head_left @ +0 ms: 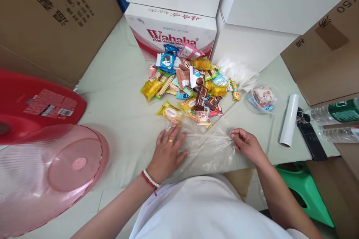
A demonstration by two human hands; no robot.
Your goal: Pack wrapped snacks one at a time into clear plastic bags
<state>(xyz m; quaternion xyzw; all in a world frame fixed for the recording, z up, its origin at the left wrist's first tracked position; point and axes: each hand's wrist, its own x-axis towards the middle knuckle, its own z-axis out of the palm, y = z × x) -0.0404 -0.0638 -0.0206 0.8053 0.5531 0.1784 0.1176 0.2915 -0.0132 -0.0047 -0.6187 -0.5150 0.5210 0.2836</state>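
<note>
A clear plastic bag [207, 149] lies flat near the table's front edge. My left hand [169, 149] rests at the bag's left side with fingers spread. On the right, my right hand [244, 142] pinches the bag's edge between thumb and fingers. Just beyond the bag is a heap of wrapped snacks [183, 78], in yellow, blue, brown and pink packets. One yellow packet [170, 112] lies close to my left fingertips. A pale pink packet [202, 117] sits at the near side of the heap.
Behind the heap stands a Wahaha carton [174, 31]. A pink plastic basin [98, 145] and a red container [56, 101] are at left. To the right are a round tub [260, 99] of packets, a white roll [290, 119], a black object [312, 140] and plastic bottles [340, 114].
</note>
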